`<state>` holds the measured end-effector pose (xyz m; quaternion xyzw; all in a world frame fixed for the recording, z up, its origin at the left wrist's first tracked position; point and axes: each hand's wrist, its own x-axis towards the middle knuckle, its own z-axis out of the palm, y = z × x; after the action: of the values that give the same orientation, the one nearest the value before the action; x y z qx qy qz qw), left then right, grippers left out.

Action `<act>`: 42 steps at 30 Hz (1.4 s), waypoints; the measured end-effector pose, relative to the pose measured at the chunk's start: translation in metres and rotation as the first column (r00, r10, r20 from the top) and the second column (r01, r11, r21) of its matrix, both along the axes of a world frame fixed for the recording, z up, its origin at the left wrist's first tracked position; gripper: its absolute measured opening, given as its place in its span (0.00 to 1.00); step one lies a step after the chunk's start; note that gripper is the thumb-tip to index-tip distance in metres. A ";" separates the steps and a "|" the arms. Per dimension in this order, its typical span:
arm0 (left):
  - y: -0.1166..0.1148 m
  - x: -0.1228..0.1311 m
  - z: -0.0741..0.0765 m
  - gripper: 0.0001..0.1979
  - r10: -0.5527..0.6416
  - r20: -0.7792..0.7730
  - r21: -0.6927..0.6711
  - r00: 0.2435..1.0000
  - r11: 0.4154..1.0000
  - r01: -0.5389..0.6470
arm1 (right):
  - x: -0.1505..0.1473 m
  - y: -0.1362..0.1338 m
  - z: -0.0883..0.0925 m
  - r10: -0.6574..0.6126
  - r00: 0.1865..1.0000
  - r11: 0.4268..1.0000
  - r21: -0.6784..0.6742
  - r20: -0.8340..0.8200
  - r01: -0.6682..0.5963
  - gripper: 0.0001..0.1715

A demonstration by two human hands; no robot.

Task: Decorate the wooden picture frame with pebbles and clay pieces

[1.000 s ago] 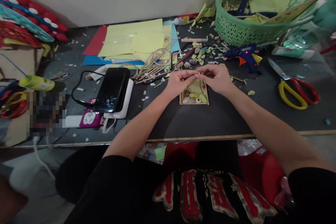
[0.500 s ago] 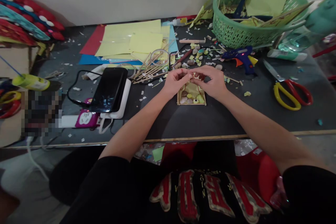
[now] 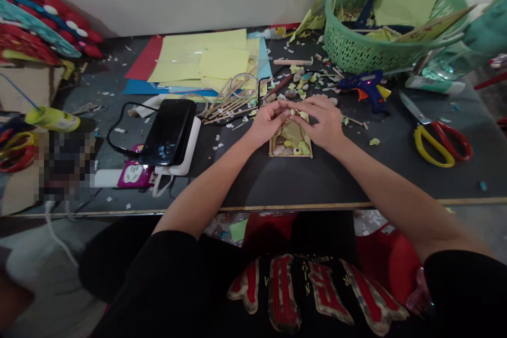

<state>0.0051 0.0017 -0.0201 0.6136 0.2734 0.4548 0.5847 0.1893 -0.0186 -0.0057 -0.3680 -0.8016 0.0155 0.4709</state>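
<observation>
My left hand and my right hand meet over the top part of a small framed panel lying on the dark table. Thin sticks edge the panel, and painted pebbles in yellow, green, white and brown line its lower end. Between the fingertips shows a small pale green piece, like a pebble. Both hands have their fingers curled and pinched round it. The fingers cover the panel's upper end.
Behind the hands lie loose sticks, scattered pebbles and paper scraps. A blue glue gun, scissors and a green basket stand to the right. Left are a phone, a power bank and coloured paper.
The pale green piece now shows between my fingertips, where a reddish-brown patch showed before. My hands have barely moved, and the view has shifted slightly.
</observation>
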 end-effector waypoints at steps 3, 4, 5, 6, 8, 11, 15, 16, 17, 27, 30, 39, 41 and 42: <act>0.000 0.000 0.001 0.18 0.012 0.030 -0.004 0.999 1.000 -0.012 | 0.000 0.001 0.000 0.002 1.000 1.000 0.019 -0.006 -0.002 0.13; 0.000 0.000 0.001 0.18 0.013 0.037 -0.006 0.999 1.000 -0.013 | 0.000 0.000 0.001 0.003 1.000 1.000 0.014 -0.007 -0.003 0.12; 0.000 0.000 0.001 0.18 0.011 0.037 -0.005 0.999 1.000 -0.011 | 0.000 0.000 0.001 0.004 1.000 1.000 0.004 -0.004 -0.004 0.12; 0.000 0.000 0.000 0.18 0.010 0.034 -0.004 0.999 1.000 -0.010 | 0.000 0.000 0.001 0.005 1.000 1.000 -0.010 0.002 -0.005 0.12; 0.000 -0.001 0.000 0.20 0.008 0.015 -0.022 1.000 1.000 -0.008 | 0.001 -0.001 0.001 0.008 1.000 0.999 -0.035 0.014 -0.007 0.13; -0.001 -0.002 -0.002 0.21 -0.005 0.004 -0.074 1.000 0.997 0.005 | 0.001 0.000 0.002 0.026 1.000 0.996 -0.081 0.008 -0.025 0.15; -0.005 -0.001 0.001 0.25 0.016 0.030 -0.081 0.999 0.997 -0.014 | 0.001 0.001 0.003 0.057 0.998 0.978 -0.202 -0.021 -0.060 0.19; -0.006 -0.001 0.002 0.26 0.038 0.034 -0.077 0.999 0.996 -0.036 | 0.000 0.000 0.004 0.074 0.997 0.971 -0.225 -0.029 -0.079 0.20; -0.007 0.000 0.003 0.27 0.064 0.032 -0.071 0.997 0.996 -0.062 | 0.000 0.000 0.005 0.095 0.995 0.966 -0.238 -0.042 -0.103 0.20; -0.008 0.002 0.004 0.17 0.181 -0.153 0.058 0.971 0.983 -0.174 | -0.002 0.000 0.002 0.100 0.968 0.874 -0.445 -0.229 -0.196 0.19; -0.012 0.001 0.007 0.16 0.381 -0.305 0.230 0.873 0.919 -0.321 | -0.002 0.002 -0.005 0.025 0.952 0.833 -0.520 -0.304 -0.187 0.20; -0.010 -0.006 0.007 0.16 0.654 -0.256 0.693 0.711 0.637 -0.337 | -0.002 0.004 -0.016 -0.067 0.940 0.789 -0.595 -0.334 -0.155 0.20; -0.007 -0.006 0.005 0.13 0.641 -0.267 0.770 0.720 0.591 -0.241 | -0.002 0.005 -0.016 -0.049 0.923 0.781 -0.590 -0.382 -0.203 0.22; -0.006 -0.006 0.005 0.12 0.628 -0.273 0.811 0.729 0.557 -0.177 | -0.002 0.006 -0.015 -0.037 0.913 0.778 -0.585 -0.406 -0.228 0.22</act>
<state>-0.0007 -0.0039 -0.0149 0.8114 0.3556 0.4605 0.0555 0.1873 -0.0129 -0.0211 -0.4492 -0.6575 0.3766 0.4735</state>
